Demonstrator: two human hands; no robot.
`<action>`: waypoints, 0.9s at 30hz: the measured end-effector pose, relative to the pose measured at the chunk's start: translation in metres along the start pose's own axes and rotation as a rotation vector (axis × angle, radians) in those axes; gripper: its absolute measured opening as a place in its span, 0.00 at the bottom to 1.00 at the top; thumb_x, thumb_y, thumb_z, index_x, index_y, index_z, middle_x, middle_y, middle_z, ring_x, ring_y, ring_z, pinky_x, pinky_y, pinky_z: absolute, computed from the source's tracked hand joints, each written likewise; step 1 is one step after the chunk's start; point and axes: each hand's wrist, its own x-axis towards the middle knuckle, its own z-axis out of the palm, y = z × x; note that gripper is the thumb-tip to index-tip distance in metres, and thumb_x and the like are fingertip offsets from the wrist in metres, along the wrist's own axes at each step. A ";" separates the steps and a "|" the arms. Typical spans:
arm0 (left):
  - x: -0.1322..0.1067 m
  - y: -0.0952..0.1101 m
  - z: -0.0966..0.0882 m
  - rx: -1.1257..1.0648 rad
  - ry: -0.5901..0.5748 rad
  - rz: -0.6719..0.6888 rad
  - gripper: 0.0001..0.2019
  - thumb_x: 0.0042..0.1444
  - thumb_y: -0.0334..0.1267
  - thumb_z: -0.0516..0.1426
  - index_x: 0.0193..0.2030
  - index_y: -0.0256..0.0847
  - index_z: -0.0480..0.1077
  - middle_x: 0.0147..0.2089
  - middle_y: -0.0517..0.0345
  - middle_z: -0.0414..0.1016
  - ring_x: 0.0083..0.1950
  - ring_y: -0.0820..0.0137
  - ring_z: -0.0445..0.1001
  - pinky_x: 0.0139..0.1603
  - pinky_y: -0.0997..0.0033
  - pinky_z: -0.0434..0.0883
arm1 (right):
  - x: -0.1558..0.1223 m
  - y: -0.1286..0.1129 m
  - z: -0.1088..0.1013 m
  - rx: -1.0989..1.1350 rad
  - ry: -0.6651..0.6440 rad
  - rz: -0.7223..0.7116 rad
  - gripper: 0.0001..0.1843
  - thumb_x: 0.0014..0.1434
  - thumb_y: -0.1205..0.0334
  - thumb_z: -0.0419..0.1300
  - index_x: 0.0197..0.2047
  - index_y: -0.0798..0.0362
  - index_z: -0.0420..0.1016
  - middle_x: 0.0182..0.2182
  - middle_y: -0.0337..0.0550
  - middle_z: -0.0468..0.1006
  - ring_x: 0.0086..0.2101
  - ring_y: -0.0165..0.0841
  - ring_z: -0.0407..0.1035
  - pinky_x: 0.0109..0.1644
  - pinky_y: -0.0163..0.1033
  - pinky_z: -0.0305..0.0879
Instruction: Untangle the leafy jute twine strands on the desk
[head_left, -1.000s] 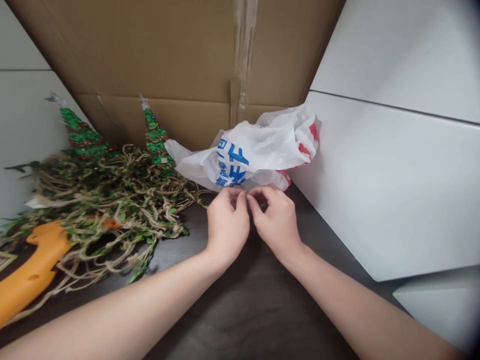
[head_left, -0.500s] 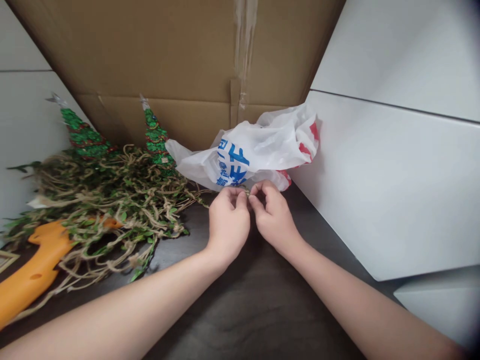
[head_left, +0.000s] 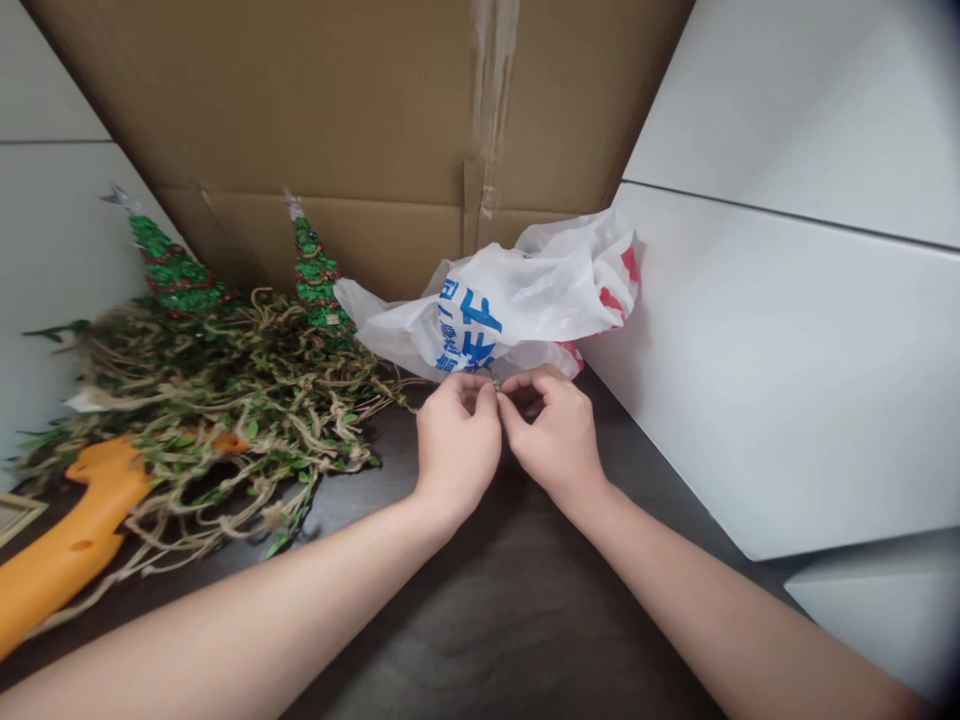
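Note:
My left hand [head_left: 457, 445] and my right hand [head_left: 555, 435] meet fingertip to fingertip on the dark table [head_left: 495, 620]. Both are closed in a pinch on a thin strand of twine [head_left: 493, 381] that barely shows between them. Just beyond the fingers lies a crumpled white plastic bag [head_left: 517, 300] with blue and red print. To the left spreads a tangle of jute twine with small green leaves [head_left: 225, 400]; the pinched strand seems to run from it.
Two small green glitter Christmas trees [head_left: 176, 270] [head_left: 319, 275] stand behind the tangle. An orange plastic piece [head_left: 67, 545] lies at the left edge. A big cardboard box [head_left: 360, 120] closes the back. White panels [head_left: 787, 370] stand on the right.
Both hands stay together at the same spot; the right fingers have shifted slightly around the strand. The view has drifted a little.

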 end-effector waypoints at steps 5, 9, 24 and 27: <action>0.000 0.003 0.000 -0.051 -0.012 -0.018 0.05 0.59 0.36 0.63 0.39 0.38 0.79 0.39 0.51 0.85 0.41 0.63 0.82 0.47 0.64 0.75 | 0.000 0.002 0.000 -0.008 -0.014 -0.025 0.05 0.62 0.69 0.61 0.36 0.50 0.76 0.35 0.45 0.81 0.38 0.40 0.76 0.45 0.47 0.74; 0.002 -0.001 0.000 -0.152 -0.025 -0.038 0.02 0.56 0.34 0.63 0.36 0.40 0.77 0.36 0.55 0.83 0.38 0.66 0.80 0.44 0.67 0.74 | 0.001 0.004 0.000 -0.005 -0.050 -0.047 0.07 0.61 0.72 0.58 0.36 0.49 0.72 0.36 0.45 0.79 0.39 0.39 0.74 0.46 0.46 0.72; 0.006 -0.003 0.001 -0.293 -0.016 -0.108 0.05 0.56 0.37 0.58 0.30 0.41 0.69 0.28 0.61 0.72 0.30 0.69 0.71 0.34 0.70 0.68 | 0.002 0.001 0.000 0.118 -0.135 -0.085 0.07 0.62 0.71 0.57 0.37 0.48 0.68 0.37 0.41 0.75 0.38 0.36 0.72 0.43 0.42 0.70; 0.005 -0.002 0.000 -0.257 0.022 -0.079 0.04 0.56 0.36 0.59 0.31 0.41 0.70 0.30 0.61 0.73 0.34 0.69 0.71 0.38 0.70 0.67 | 0.000 -0.001 0.001 0.106 -0.121 -0.075 0.06 0.61 0.68 0.62 0.38 0.48 0.70 0.37 0.42 0.77 0.38 0.37 0.74 0.43 0.43 0.72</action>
